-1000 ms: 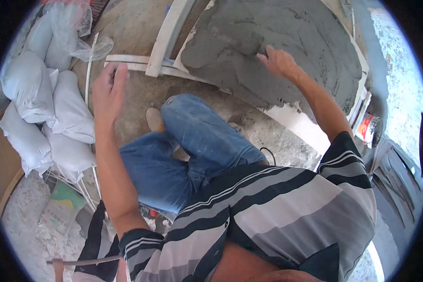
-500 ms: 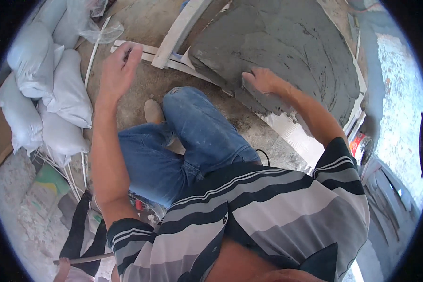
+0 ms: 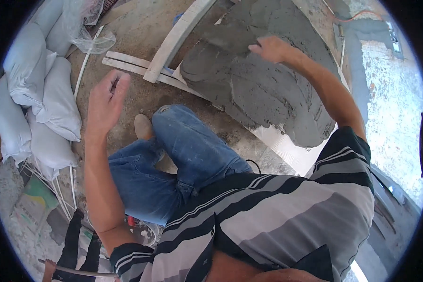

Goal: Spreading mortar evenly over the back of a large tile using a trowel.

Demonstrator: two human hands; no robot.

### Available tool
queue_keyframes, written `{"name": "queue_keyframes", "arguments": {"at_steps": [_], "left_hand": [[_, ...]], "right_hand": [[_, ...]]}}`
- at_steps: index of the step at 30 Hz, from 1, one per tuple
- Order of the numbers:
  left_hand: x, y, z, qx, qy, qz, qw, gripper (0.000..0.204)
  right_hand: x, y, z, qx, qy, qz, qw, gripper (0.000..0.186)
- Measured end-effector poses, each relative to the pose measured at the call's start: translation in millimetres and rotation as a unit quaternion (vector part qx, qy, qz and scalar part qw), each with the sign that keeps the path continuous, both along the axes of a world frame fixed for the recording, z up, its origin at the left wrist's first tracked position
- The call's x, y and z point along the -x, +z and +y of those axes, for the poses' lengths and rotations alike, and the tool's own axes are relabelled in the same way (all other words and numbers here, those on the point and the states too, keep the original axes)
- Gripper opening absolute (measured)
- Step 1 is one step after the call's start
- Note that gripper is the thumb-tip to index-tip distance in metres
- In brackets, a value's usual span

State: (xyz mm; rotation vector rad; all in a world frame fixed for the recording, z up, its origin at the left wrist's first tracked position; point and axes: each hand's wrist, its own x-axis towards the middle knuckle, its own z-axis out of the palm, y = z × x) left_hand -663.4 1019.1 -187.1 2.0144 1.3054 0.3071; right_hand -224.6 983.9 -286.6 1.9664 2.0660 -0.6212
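Note:
My right hand is closed over the grey wet mortar, its thumb pointing left; what it grips is hidden against the grey. The mortar is spread unevenly over a pale board with a ridged surface, which shows at its lower edge. My left hand hangs raised left of the board, fingers curled, with nothing visible in them. A white beam and pale slats lie beyond it.
Stacked white sacks, thin white rods and crumpled plastic lie on the left. My bent legs are below the board. At lower left, a co-worker's hand holds a long bar. A white-speckled surface is at the right.
My right hand has dipped toward the board's near edge, then moved up and away across the mortar. My left hand has risen and dropped back. The view has shifted slightly.

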Motion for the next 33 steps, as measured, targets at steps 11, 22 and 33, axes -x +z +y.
{"name": "queue_keyframes", "arguments": {"at_steps": [11,22,33], "left_hand": [[21,-1,-16,0.034,0.079,-0.098,0.991,0.032],[34,-4,-7,0.051,0.071,-0.056,0.995,0.028],[28,-7,-18,0.045,0.067,-0.017,0.997,0.032]], "right_hand": [[-33,-31,80,0.055,-0.161,-0.003,0.985,0.06],[78,14,-18,0.099,0.041,0.037,0.994,0.057],[83,-7,-23,0.028,0.015,-0.003,1.0,0.052]]}}
